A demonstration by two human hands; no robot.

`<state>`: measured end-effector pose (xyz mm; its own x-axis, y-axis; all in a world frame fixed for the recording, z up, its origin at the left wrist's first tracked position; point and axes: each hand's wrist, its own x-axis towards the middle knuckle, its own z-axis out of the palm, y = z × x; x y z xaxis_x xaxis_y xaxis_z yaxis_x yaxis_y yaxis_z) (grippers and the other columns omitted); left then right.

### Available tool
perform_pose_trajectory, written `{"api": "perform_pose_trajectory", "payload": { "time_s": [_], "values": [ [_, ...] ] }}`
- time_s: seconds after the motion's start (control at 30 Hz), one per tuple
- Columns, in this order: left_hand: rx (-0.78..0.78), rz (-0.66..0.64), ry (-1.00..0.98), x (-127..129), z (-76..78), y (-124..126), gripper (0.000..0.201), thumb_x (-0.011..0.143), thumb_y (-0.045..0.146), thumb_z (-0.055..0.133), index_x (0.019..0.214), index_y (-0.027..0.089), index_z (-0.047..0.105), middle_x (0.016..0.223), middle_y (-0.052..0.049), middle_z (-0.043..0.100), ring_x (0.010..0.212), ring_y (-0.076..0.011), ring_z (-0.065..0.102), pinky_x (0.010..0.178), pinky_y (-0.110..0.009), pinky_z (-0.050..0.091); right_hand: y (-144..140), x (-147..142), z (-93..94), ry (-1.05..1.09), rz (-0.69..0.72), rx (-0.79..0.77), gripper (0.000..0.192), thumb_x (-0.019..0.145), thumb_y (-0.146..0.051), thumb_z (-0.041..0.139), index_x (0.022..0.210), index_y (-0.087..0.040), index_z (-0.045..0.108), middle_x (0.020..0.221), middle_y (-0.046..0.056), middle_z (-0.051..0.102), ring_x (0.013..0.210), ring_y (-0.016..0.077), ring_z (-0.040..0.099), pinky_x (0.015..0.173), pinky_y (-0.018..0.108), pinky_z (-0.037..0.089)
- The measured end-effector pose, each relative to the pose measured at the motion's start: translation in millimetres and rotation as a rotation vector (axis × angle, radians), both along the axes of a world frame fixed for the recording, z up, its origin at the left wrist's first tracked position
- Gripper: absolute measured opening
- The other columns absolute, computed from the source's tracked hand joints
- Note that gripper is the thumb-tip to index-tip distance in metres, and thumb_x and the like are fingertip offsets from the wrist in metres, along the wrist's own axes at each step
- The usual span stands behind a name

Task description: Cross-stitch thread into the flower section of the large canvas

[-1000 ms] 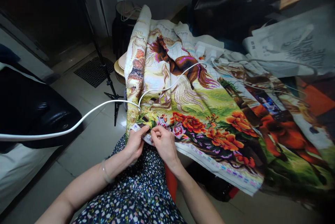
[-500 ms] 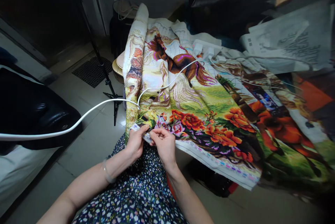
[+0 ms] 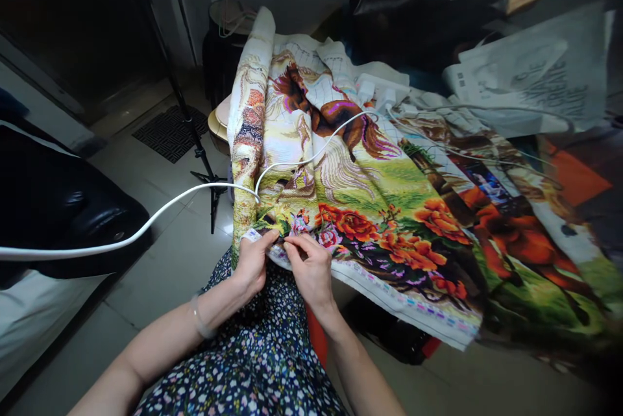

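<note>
A large cross-stitch canvas (image 3: pixel 370 208), worked with horses and orange flowers, lies spread from the person's lap out across a cluttered surface, its near white edge hanging just in front of the knees. The left hand (image 3: pixel 253 263) pinches that near corner of the canvas, thumb on top and fingers curled under the cloth. The right hand (image 3: pixel 311 270) sits just beside it, almost touching, its fingers closed together on the same edge at the flower border; whether they hold a needle or thread is too small to tell. A bracelet (image 3: pixel 197 318) circles the left wrist. Below the hands is the person's dark floral dress (image 3: pixel 253 364). A white cable (image 3: pixel 160 211) runs from the far left over the canvas and up towards its middle. Behind the canvas stand a dark tripod (image 3: pixel 199 150) on the tiled floor (image 3: pixel 165 267), a black bag (image 3: pixel 418 7), and printed white sheets (image 3: pixel 535 78) at the right
</note>
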<state>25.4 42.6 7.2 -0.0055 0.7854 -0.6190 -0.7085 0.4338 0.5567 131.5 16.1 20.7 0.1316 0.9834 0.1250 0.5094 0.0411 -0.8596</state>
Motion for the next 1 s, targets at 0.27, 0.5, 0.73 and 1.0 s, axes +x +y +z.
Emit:
{"api": "perform_pose_trajectory", "payload": {
  "time_s": [0.27,0.5,0.73,1.0],
  "values": [
    [0.058,-0.012,-0.032,-1,-6.8,-1,0.043,0.051,0.020,0.083,0.090,0.011,0.069,0.083,-0.006,0.073,0.075,-0.0197,0.067,0.076,-0.032,0.051,7,12,-2.1,0.010,0.110,0.004,0.018,0.086,-0.016,0.053,0.084,-0.019,0.070,0.079,0.004,0.065,0.075,0.0169,0.061,0.071,0.029,0.047],
    [0.059,-0.018,-0.037,-2,-5.6,0,0.053,0.048,0.020,0.085,0.098,0.012,0.069,0.087,-0.008,0.074,0.087,-0.0252,0.067,0.082,-0.036,0.051,14,20,-3.7,0.151,0.148,-0.093,0.016,0.079,-0.017,0.057,0.080,-0.019,0.073,0.079,0.004,0.067,0.075,0.0170,0.061,0.072,0.028,0.048],
    [0.046,-0.032,-0.049,-2,-4.5,0,0.054,0.048,0.019,0.084,0.099,0.012,0.068,0.087,-0.009,0.074,0.085,-0.0252,0.068,0.083,-0.038,0.051,19,23,-5.9,0.236,0.160,-0.141,0.015,0.075,-0.018,0.059,0.077,-0.018,0.073,0.077,0.004,0.068,0.072,0.0165,0.061,0.071,0.028,0.049],
    [0.069,-0.048,-0.073,-3,-4.8,0,0.054,0.049,0.023,0.085,0.099,0.012,0.068,0.085,-0.009,0.073,0.082,-0.0252,0.068,0.080,-0.038,0.052,20,22,-4.4,0.256,0.149,-0.170,0.014,0.074,-0.020,0.060,0.076,-0.018,0.074,0.076,0.004,0.069,0.071,0.0166,0.062,0.068,0.028,0.050]
  ]
}}
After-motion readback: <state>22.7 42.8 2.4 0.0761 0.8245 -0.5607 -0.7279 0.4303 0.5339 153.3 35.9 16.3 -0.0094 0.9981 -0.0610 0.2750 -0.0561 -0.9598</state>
